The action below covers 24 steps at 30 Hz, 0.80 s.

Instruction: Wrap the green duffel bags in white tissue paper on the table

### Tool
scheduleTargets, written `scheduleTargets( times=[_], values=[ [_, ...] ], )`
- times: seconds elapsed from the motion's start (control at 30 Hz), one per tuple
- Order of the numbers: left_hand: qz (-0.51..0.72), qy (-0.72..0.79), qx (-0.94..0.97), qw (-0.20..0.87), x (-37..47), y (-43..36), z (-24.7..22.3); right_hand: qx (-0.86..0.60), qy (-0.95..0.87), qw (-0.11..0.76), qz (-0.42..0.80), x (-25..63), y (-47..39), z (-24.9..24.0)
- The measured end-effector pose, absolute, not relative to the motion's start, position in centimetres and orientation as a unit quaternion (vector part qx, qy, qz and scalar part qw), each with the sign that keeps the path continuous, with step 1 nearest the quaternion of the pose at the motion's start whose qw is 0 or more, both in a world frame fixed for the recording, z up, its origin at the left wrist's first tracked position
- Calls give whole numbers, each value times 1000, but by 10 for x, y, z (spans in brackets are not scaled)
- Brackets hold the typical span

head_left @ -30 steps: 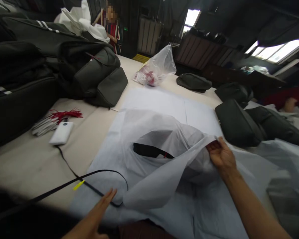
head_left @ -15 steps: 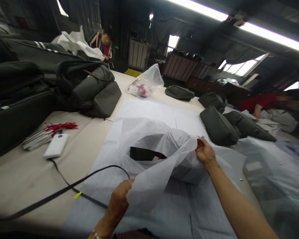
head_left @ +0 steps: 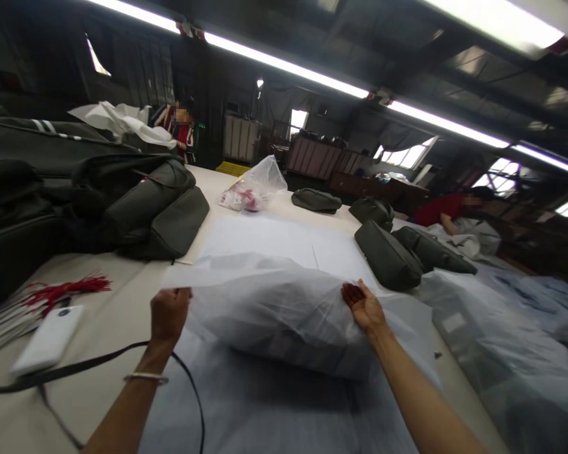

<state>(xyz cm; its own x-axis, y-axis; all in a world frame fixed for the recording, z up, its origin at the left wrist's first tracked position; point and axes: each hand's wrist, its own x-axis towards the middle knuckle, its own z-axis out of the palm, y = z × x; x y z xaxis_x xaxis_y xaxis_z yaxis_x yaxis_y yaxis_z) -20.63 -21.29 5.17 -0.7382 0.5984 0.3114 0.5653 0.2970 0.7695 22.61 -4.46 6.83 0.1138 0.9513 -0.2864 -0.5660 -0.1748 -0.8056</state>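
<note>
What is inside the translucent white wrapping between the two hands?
Inside the translucent white wrapping between the left hand and the right hand, a bulky greyish shape shows faintly. Its details cannot be seen, because the wrapping covers them.

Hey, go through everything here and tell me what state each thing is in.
Left hand: closed on the translucent plastic's edge
Right hand: fingers curled at the plastic, grip unclear
Translucent plastic: raised, bulging between the hands
White device: lying flat, on or off unclear
Red strings: bunched, ends splayed
Black strap: loose, curving
Clear bag: standing, partly filled
Ceiling lights: lit
</note>
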Motion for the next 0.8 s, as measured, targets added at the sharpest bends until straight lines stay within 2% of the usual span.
scheduleTargets(
  times=[0.17, 0.27, 0.33, 0.4, 0.47, 0.53, 0.67, 0.8],
  values=[
    [505, 811, 294, -24, -230, -158, 73, -413, -198, 619, 637, 224, -42, 65],
    [578, 727, 334, -161, -203, -157, 97, -408, -193, 623, 638, 223, -39, 63],
    [596, 617, 444, -260, -157, -168, 109, -410, -188, 623, 639, 222, -37, 63],
    [576, 488, 614, -229, -95, -181, 108, -411, -180, 625, 639, 220, -36, 64],
    [477, 370, 788, -120, -31, -187, 94, -410, -174, 632, 634, 218, -36, 66],
    [370, 303, 876, -66, 20, -177, 73, -410, -172, 639, 628, 216, -37, 67],
    [247, 310, 918, -9, 62, -121, 48, -413, -167, 640, 626, 213, -39, 68],
    [192, 316, 929, 11, 57, -70, 54, -393, -175, 650, 626, 214, -38, 64]
  ],
)
